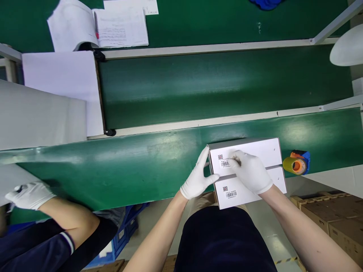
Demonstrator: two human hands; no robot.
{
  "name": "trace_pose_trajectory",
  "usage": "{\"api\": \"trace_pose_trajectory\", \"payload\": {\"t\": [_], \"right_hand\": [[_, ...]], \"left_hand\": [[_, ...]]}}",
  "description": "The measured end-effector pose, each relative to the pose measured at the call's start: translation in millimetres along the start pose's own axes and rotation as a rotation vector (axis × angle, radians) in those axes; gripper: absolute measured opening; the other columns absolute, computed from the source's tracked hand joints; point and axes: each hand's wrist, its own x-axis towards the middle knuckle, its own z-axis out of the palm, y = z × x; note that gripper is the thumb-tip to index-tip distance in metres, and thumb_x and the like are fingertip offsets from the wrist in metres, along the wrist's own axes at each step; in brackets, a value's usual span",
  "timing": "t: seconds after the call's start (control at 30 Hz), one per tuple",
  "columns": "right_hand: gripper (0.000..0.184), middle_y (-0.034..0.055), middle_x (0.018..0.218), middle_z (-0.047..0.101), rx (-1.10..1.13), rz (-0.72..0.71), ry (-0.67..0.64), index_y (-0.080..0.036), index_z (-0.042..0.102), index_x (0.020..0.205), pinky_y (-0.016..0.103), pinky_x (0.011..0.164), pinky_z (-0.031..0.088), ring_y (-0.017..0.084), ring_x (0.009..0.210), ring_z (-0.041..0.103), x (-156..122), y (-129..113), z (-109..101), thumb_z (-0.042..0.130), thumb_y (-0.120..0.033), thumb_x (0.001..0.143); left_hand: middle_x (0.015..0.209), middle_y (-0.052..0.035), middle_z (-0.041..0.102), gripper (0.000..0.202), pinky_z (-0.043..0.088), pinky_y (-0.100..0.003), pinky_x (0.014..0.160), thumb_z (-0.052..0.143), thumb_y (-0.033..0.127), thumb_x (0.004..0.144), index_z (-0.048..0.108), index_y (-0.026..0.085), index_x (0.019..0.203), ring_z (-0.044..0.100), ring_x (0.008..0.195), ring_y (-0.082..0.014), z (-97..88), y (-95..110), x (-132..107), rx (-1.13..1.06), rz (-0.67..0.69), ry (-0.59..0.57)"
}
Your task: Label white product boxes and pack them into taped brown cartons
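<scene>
Two white boxes lie at the table's front edge, an upper box (pixel 255 149) and a lower box (pixel 249 190) nearer my body. Each bears a small square code, a barcode label and a tick mark. My left hand (pixel 197 177), in a white glove, rests against the boxes' left side, fingers stretched along the upper box's edge and thumb apart near the seam between the boxes. My right hand (pixel 251 170), also gloved, is over the upper box with its fingertips pinched together beside the barcode. Whatever lies in that pinch is hidden or too small to name.
A tape dispenser (pixel 296 163) with yellow tape stands right of the boxes. A co-worker's gloved hand (pixel 30 195) is at the left. Behind are a white frame rail (pixel 181 126), an open booklet (pixel 121 28) and a white panel (pixel 62 83). Cardboard boxes (pixel 334 215) sit lower right.
</scene>
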Motion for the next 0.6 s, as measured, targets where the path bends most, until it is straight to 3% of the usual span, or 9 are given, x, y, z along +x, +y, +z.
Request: {"api": "trace_pose_trajectory", "payload": {"t": [0.3,0.47,0.53,0.6], "right_hand": [[0.016,0.0034,0.088,0.075,-0.085,0.002,0.004,-0.024,0.066,0.101,0.035,0.073,0.049,0.023,0.079,0.070,0,-3,5,0.051,-0.027,0.097],[0.020,0.0084,0.078,0.072,-0.329,0.088,-0.031,-0.021,0.064,0.103,0.036,0.062,0.042,0.027,0.067,0.067,-3,-15,3,0.049,-0.033,0.099],[0.034,0.0112,0.075,0.069,-0.418,0.169,-0.004,-0.018,0.063,0.117,0.038,0.061,0.042,0.030,0.064,0.065,-1,-16,-5,0.055,-0.043,0.096],[0.059,0.0151,0.080,0.069,-0.442,0.194,0.090,-0.015,0.055,0.135,0.043,0.067,0.046,0.034,0.071,0.065,5,-19,-11,0.064,-0.054,0.091]], "left_hand": [[0.178,-0.0050,0.009,0.103,0.034,-0.056,0.127,0.078,0.039,0.091,0.010,0.040,0.169,0.022,0.160,-0.0388,1.0,2,-1,0.017,-0.013,0.007],[0.178,-0.0071,0.011,0.104,0.034,-0.056,0.127,0.079,0.040,0.090,0.011,0.038,0.169,0.021,0.160,-0.0402,0.9,2,-1,0.015,-0.018,0.005],[0.178,-0.0068,0.010,0.104,0.033,-0.056,0.127,0.078,0.039,0.090,0.011,0.038,0.169,0.022,0.160,-0.0391,0.8,2,-1,0.017,-0.022,0.013],[0.178,-0.0063,0.009,0.105,0.034,-0.055,0.127,0.079,0.039,0.089,0.011,0.039,0.169,0.023,0.160,-0.0386,0.9,2,-1,0.020,-0.034,0.021]]}}
